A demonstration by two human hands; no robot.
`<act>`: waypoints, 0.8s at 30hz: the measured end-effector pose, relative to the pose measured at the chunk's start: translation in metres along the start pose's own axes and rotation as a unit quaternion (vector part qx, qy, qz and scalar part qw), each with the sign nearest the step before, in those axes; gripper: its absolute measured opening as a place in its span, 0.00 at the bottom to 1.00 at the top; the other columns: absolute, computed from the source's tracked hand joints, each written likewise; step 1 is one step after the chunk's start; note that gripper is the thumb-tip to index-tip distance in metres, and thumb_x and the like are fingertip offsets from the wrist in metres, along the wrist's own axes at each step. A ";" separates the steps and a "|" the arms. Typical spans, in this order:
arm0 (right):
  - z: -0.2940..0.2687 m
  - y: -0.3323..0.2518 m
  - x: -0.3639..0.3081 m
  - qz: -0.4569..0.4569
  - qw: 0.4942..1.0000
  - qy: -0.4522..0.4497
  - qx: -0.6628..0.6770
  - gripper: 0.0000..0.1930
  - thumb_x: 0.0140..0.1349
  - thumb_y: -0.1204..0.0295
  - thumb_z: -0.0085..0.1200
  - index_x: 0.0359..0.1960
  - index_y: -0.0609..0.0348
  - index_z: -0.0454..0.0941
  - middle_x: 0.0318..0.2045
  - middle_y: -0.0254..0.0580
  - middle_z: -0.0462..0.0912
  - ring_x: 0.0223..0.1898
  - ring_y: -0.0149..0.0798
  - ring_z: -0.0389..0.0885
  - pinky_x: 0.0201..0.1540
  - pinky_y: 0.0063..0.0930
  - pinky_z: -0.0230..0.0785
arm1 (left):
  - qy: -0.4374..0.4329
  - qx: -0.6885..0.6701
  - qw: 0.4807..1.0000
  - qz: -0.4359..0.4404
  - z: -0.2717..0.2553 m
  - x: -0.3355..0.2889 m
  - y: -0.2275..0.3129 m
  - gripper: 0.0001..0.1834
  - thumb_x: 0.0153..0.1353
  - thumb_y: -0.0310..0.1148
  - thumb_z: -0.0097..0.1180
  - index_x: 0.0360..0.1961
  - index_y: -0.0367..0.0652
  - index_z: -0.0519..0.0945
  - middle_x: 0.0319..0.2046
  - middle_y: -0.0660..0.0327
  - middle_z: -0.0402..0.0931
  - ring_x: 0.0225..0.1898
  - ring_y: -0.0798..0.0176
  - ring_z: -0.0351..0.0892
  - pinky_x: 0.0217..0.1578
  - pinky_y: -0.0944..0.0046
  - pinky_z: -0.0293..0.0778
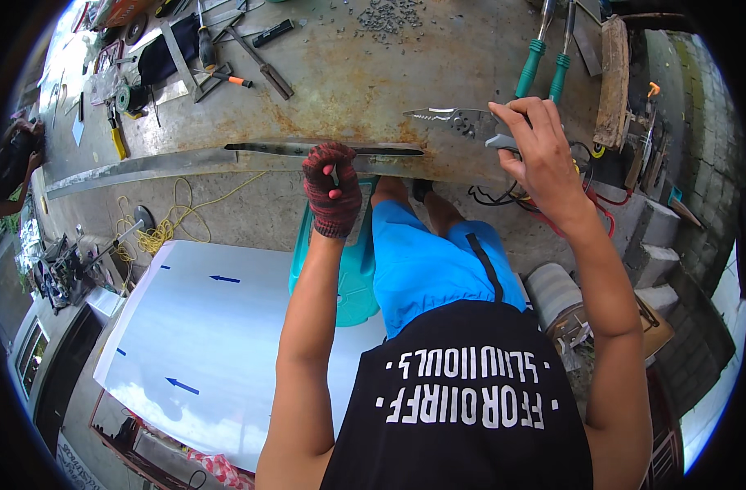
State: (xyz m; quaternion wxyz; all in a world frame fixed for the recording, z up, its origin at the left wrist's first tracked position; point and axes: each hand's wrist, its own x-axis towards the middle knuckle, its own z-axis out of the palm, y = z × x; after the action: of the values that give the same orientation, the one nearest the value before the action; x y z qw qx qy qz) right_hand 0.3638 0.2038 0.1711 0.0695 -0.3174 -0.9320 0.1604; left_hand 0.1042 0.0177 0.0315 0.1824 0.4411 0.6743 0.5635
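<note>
My left hand (333,192), in a red and black glove, is closed at the near edge of the metal worktable (307,114). A long, thin dark metal strip (267,149) runs out on both sides of this fist, level with the table edge. A small pale bit shows between the glove's fingertips; I cannot make out what it is. My bare right hand (543,155) pinches grey-handled pliers (454,116) over the table's right part. Their long, toothed jaws point left, and one grey handle sticks out below the fingers.
Small metal bits (389,18) lie scattered at the table's far side. Two green-handled tools (531,65) lie by my right hand, near a wooden plank (611,82). A screwdriver (205,45) and other tools crowd the far left. A teal stool (348,286) stands below the edge.
</note>
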 end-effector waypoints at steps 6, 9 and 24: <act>0.029 0.009 -0.002 0.043 0.998 -0.014 0.033 0.34 0.48 0.83 0.69 0.62 0.62 0.77 0.52 0.47 0.75 0.54 0.52 0.75 0.59 0.45 0.73 | 0.009 -0.013 1.000 -0.008 -0.001 -0.002 -0.003 0.11 0.67 0.15 0.53 0.43 0.44 0.70 0.37 0.54 0.81 0.39 0.55 0.83 0.46 0.60 0.77; 0.061 0.025 -0.006 0.094 0.994 -0.015 0.050 0.33 0.50 0.79 0.70 0.62 0.62 0.77 0.52 0.48 0.74 0.55 0.53 0.75 0.60 0.44 0.73 | 0.010 -0.022 1.000 -0.006 0.002 -0.001 -0.001 0.12 0.67 0.15 0.53 0.44 0.44 0.70 0.37 0.54 0.81 0.39 0.56 0.84 0.46 0.60 0.77; 0.114 0.016 -0.036 0.235 0.969 0.070 0.016 0.38 0.51 0.65 0.74 0.64 0.63 0.73 0.57 0.53 0.73 0.58 0.57 0.72 0.64 0.48 0.68 | -0.010 -0.023 1.000 -0.015 -0.001 0.002 0.002 0.12 0.68 0.16 0.53 0.46 0.44 0.68 0.38 0.55 0.79 0.40 0.57 0.83 0.47 0.59 0.79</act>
State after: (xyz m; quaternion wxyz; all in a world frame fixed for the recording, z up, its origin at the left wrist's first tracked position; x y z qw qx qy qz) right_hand 0.3751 0.1646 0.0577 0.1001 -0.5371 -0.8212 0.1644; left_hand 0.1033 0.0185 0.0341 0.2070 0.4324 0.6659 0.5717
